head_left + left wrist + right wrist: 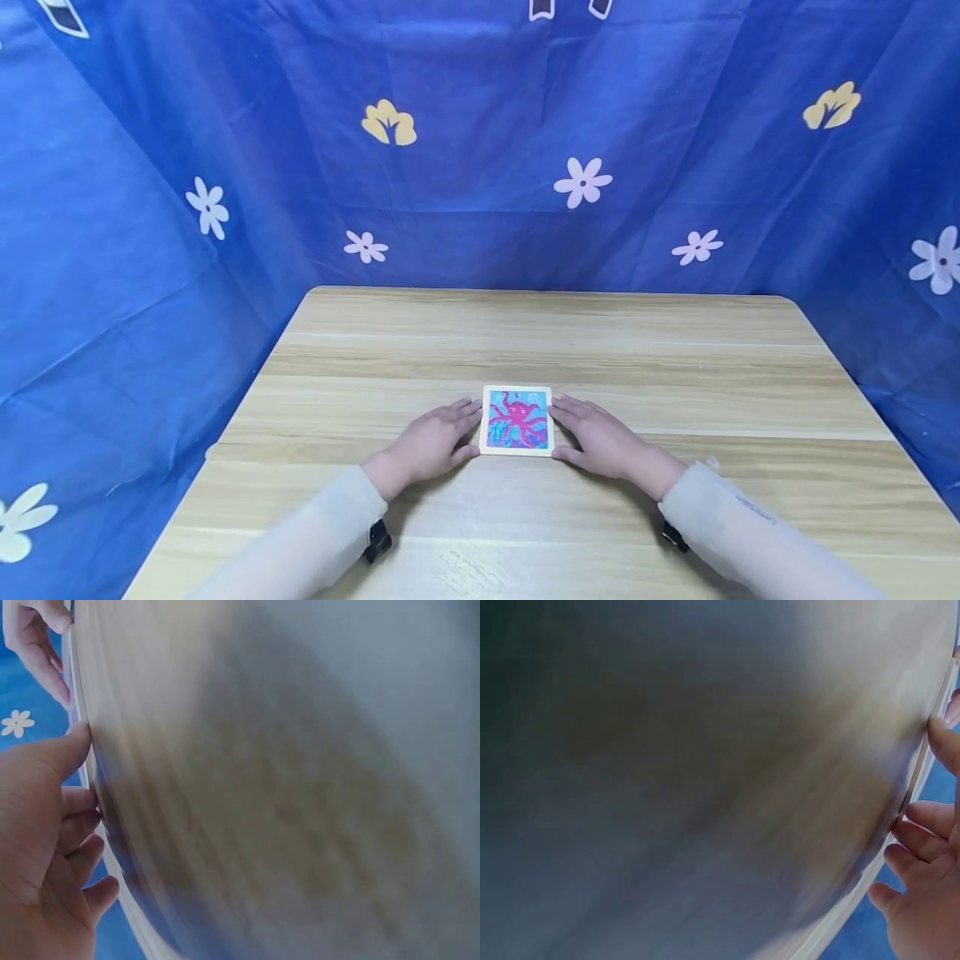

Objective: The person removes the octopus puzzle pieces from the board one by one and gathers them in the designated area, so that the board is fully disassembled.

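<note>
Lying flat on the wooden tabletop (480,525), just below the centre of the head view, was 1 square framed picture (517,421): pale border, pink octopus on a blue ground. Left hand (435,437) rested at its left edge, right hand (603,437) at its right edge, with the picture between them. Both hands were spread fairly wide, thumb set apart from the fingers; fingertips met the border at the sides and neither hand wrapped around it. Each thumb lay near a lower corner. In the left wrist view the left hand filled the lower left; in the right wrist view the right hand sat at the lower right. Observed 2 pale sleeves (307,529), with dark wrist devices (377,542) under the cuffs. Blue cloth (480,167) with white flowers (583,182) spanned the top of the head view.
</note>
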Available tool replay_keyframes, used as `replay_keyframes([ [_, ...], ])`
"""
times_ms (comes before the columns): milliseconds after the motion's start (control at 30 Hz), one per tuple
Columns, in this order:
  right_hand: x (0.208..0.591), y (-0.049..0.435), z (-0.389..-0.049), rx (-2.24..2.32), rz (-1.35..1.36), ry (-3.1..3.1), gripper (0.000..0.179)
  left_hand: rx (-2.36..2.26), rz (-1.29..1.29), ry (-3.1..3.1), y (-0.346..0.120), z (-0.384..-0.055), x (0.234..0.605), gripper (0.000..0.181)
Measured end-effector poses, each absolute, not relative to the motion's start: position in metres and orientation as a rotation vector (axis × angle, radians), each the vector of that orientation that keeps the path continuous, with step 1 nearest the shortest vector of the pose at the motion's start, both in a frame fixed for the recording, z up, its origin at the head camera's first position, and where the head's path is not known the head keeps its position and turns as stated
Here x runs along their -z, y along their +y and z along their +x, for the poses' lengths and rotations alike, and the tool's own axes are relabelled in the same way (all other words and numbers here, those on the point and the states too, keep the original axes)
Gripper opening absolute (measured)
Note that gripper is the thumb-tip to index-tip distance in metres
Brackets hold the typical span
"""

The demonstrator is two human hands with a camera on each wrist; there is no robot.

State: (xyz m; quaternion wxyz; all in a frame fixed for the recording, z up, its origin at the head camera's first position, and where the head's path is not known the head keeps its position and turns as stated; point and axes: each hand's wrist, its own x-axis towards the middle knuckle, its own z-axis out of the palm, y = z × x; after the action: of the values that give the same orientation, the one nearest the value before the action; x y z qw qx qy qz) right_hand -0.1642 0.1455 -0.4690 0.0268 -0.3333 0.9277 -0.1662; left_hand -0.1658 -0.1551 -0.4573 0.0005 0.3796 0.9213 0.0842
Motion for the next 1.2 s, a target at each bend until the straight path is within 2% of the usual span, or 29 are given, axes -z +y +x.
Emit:
replay_keyframes([
  [1200,0.477,0.176,-0.124,0.485,-1.024,2.902,0.069,-0.142,1.197,2.878,-0.125,-0.129,0.463,0.061],
])
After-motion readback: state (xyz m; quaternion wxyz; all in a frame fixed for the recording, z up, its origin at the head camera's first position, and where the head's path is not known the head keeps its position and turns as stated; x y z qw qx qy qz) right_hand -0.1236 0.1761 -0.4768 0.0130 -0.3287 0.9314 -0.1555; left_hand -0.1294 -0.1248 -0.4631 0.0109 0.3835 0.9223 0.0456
